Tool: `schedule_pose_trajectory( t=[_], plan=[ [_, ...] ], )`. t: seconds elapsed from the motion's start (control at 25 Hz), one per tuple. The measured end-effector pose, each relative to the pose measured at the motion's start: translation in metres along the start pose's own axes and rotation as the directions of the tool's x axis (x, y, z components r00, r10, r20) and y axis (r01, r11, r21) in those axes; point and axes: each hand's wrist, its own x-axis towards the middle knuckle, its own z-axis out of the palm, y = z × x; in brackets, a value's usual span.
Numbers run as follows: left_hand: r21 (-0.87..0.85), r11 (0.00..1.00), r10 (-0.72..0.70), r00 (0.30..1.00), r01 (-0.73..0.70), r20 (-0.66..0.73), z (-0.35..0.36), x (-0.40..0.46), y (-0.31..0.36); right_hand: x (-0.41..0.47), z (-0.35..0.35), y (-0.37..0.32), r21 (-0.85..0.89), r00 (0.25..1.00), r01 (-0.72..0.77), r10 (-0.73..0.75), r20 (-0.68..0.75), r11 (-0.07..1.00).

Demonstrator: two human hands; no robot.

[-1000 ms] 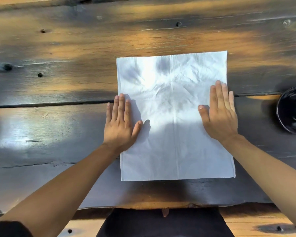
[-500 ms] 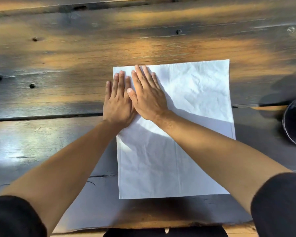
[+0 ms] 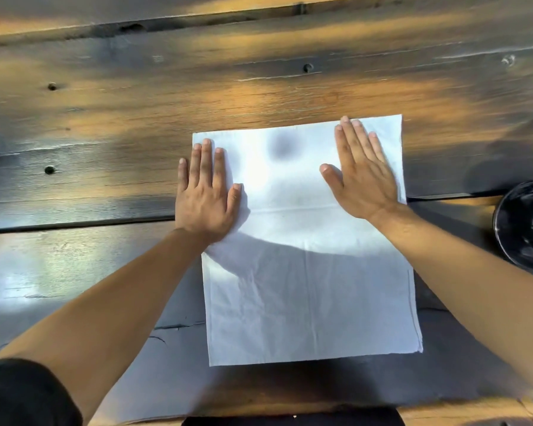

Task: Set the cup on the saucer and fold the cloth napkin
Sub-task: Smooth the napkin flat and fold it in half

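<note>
The white cloth napkin (image 3: 308, 272) lies flat on the wooden table (image 3: 105, 118). The left hand (image 3: 206, 195) and right hand (image 3: 362, 176) press its far corners, fingers straight, loosely together, gripping nothing. Uneven pressure could drag the cloth askew, likely skewing the fold.

Dark wooden plank table in warm, uneven light

From my remote view I see only the dark, worn wooden plank table (image 3: 111, 118), which fills almost the whole picture. Long gaps run between its boards, with small round dark nail holes (image 3: 49, 170) and fine cracks. Orange sunlight lies in soft patches on the far boards, and the near boards shine pale and grey.
</note>
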Motion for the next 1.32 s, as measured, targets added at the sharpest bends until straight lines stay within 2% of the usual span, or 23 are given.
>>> schedule_pose_trajectory(
  t=[0.2,0.32,0.36,0.52,0.64,0.84,1.16,1.32],
  plan=[
    [0.009,1.0,-0.01,1.0,0.01,0.008,-0.002,-0.001,0.001,-0.005,-0.007,0.038,0.007,0.999,-0.053,0.053,0.013,0.999],
    [0.009,1.0,-0.01,1.0,0.01,0.02,-0.005,0.0,0.004,-0.002,-0.014,0.01,0.115,0.986,-0.161,0.164,-0.016,0.98],
    [0.006,1.0,-0.013,1.0,0.012,0.018,-0.006,0.0,0.004,0.0,-0.015,-0.013,0.152,0.987,-0.151,0.158,-0.038,0.977],
    [0.011,1.0,-0.021,1.0,0.021,0.008,-0.004,0.001,0.004,0.017,-0.007,-0.145,0.262,0.991,0.111,-0.086,-0.106,0.959],
    [0.041,0.998,-0.044,0.998,0.043,0.034,-0.001,0.002,0.002,0.029,0.003,-0.195,0.277,0.987,0.161,-0.152,-0.055,0.947],
    [0.018,1.0,-0.013,1.0,0.013,-0.008,-0.003,0.0,0.002,0.025,0.013,-0.136,0.089,0.98,0.196,-0.192,-0.054,0.977],
    [0.012,1.0,-0.016,0.999,0.015,0.044,-0.005,-0.002,0.002,0.0,0.002,0.013,0.009,0.998,-0.064,0.064,-0.026,0.998],
    [0.006,1.0,-0.021,0.998,0.021,0.058,-0.007,-0.001,0.004,-0.002,-0.002,0.035,0.001,0.995,-0.102,0.102,-0.002,0.995]
  ],
)
